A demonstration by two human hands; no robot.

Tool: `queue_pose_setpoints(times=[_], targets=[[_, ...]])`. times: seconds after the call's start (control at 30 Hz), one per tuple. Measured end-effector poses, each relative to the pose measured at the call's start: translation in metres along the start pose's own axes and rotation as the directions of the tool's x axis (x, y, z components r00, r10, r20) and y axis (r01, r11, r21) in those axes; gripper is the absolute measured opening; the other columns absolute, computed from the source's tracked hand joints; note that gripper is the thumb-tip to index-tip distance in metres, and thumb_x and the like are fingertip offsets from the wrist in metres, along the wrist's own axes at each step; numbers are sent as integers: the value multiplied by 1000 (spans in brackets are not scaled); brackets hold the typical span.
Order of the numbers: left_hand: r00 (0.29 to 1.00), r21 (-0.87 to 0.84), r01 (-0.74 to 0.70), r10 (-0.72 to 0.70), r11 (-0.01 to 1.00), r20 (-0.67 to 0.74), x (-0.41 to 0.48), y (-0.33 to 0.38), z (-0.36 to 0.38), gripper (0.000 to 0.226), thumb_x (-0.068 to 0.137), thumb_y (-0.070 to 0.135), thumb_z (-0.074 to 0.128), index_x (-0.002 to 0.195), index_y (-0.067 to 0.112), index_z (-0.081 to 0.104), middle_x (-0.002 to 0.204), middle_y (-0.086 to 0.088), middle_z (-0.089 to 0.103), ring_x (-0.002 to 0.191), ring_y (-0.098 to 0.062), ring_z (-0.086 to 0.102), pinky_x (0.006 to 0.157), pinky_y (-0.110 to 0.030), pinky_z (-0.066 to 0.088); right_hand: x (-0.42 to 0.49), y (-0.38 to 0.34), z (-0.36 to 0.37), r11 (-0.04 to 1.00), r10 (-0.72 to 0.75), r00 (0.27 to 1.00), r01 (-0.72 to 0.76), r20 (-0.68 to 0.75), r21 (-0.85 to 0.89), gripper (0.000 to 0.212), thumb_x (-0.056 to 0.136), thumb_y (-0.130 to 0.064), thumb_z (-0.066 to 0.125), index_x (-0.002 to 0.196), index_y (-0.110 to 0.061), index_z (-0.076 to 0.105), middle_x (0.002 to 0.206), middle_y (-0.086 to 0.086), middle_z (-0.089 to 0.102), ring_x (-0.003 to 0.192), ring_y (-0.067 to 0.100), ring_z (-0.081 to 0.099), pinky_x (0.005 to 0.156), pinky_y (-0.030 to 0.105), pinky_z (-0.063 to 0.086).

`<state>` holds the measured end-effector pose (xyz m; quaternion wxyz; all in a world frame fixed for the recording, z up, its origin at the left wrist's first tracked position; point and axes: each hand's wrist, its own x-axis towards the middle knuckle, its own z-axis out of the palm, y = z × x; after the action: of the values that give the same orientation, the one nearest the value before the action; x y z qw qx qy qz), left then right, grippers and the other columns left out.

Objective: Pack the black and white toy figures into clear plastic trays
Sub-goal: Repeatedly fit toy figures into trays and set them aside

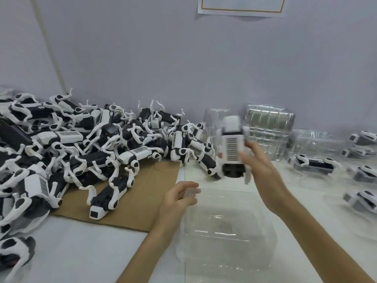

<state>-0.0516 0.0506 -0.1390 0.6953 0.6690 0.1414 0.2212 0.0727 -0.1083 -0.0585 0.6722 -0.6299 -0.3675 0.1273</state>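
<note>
The right hand (260, 162), blurred and raised, gripped a black and white toy figure (232, 144) by its side, above the far edge of the clear tray (226, 227) on the white table (81, 252). The left hand (179, 199) pinched that tray's far left corner with curled fingers. A heap of loose figures (81, 144) sprawled over cardboard (142, 201) to the left. Stacked empty trays (269, 127) stood behind the raised figure, with packed trays (314, 163) to the right.
</note>
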Motion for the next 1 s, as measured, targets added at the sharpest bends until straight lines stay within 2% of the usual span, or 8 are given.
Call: queue_pose_setpoints(times=[0.13, 0.23, 0.37, 0.43, 0.53, 0.77, 0.9, 1.0], targets=[[1000, 33, -2, 2, 999, 9, -1, 1, 0, 42, 64, 20, 61, 105, 21, 69, 102, 6, 75, 103, -6, 65, 85, -19, 48, -25, 6, -31, 800, 230, 967, -122, -113, 588, 46, 84, -28, 53, 119, -3, 66, 104, 16, 65, 90, 25, 61, 90, 35, 46], [1000, 49, -13, 13, 999, 7, -1, 1, 1, 41, 65, 21, 61, 105, 22, 70, 103, 6, 75, 103, -8, 66, 88, -21, 48, -36, 10, -37, 738, 257, 957, -103, -136, 667, 44, 79, -32, 65, 117, -8, 62, 91, 11, 59, 76, 16, 62, 67, 25, 55], [1000, 48, -23, 22, 999, 20, 0, -1, 0, 40, 71, 25, 62, 110, 23, 69, 104, 7, 75, 104, -5, 65, 82, -12, 47, -40, 15, -39, 904, 199, 963, -110, -179, 414, 41, 64, -13, 74, 99, -11, 53, 77, 4, 53, 60, 14, 52, 52, 22, 47], [999, 46, -23, 22, 999, 25, -1, -1, 0, 40, 72, 25, 62, 112, 23, 68, 106, 6, 75, 105, -5, 65, 85, -15, 47, -43, 12, -39, 952, 174, 967, -117, -186, 283, 47, 58, -14, 71, 101, -15, 53, 72, 0, 57, 60, 17, 50, 52, 25, 43], [999, 46, -20, 19, 999, 28, -2, -1, -1, 41, 72, 25, 62, 113, 23, 68, 106, 7, 75, 107, -5, 65, 90, -21, 45, -48, 9, -35, 993, 83, 986, -70, -144, 90, 33, 62, -16, 64, 95, -19, 63, 80, 4, 57, 69, 16, 52, 59, 27, 41], [999, 69, -15, 13, 997, 36, -4, -2, 0, 22, 91, 12, 64, 108, 26, 71, 106, 8, 74, 107, -7, 64, 88, -24, 44, -52, 5, -19, 989, 45, 997, -52, -56, -137, 39, 70, -25, 72, 106, -38, 71, 94, -7, 73, 82, 11, 68, 70, 14, 49], [998, 42, -31, 28, 999, 64, -5, -1, 2, 17, 83, 29, 63, 96, 23, 73, 95, 9, 73, 95, -9, 65, 81, -20, 45, -54, 8, -6, 978, 20, 993, -44, -118, -204, 17, 78, -23, 76, 89, -33, 71, 91, -5, 72, 83, 19, 70, 77, 28, 55], [999, 38, -35, 33, 999, 41, -3, -2, 2, 15, 92, 16, 62, 100, 18, 74, 97, 6, 74, 96, -12, 65, 84, -24, 46, -57, 11, 2, 955, 35, 991, -70, -126, -289, 16, 87, -14, 72, 81, -30, 73, 87, -9, 71, 76, 19, 69, 73, 34, 58]])
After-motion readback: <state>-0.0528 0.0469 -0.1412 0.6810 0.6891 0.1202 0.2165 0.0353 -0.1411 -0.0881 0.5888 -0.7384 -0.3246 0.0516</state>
